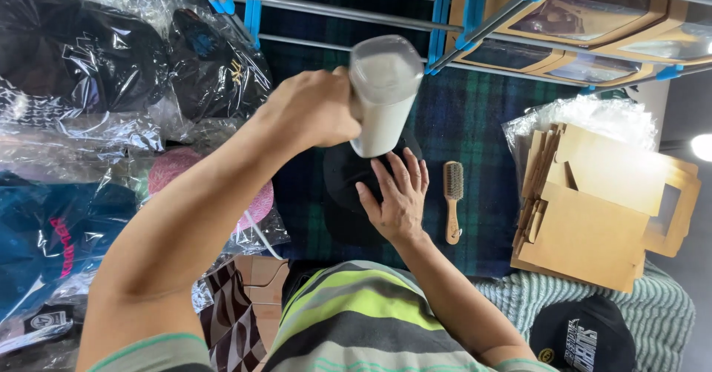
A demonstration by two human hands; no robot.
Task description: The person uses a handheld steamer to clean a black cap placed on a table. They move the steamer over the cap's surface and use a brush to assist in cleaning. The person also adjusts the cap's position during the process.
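Note:
My left hand (315,109) is raised over the middle of the work surface, shut on a white, smooth plastic handheld device (382,97) whose flat end faces the camera. Just below it lies a black cap (341,175) on a dark blue and green plaid cloth (475,112). My right hand (397,198) rests flat on the cap with fingers spread, pressing it down. The device hides the cap's upper part.
A small wooden brush (452,201) lies right of the cap. Flat brown cardboard boxes (593,224) are stacked at right, another black cap (586,335) below them. Plastic-bagged caps (89,60) and a pink cap (174,172) fill the left. A metal rack (334,8) crosses the top.

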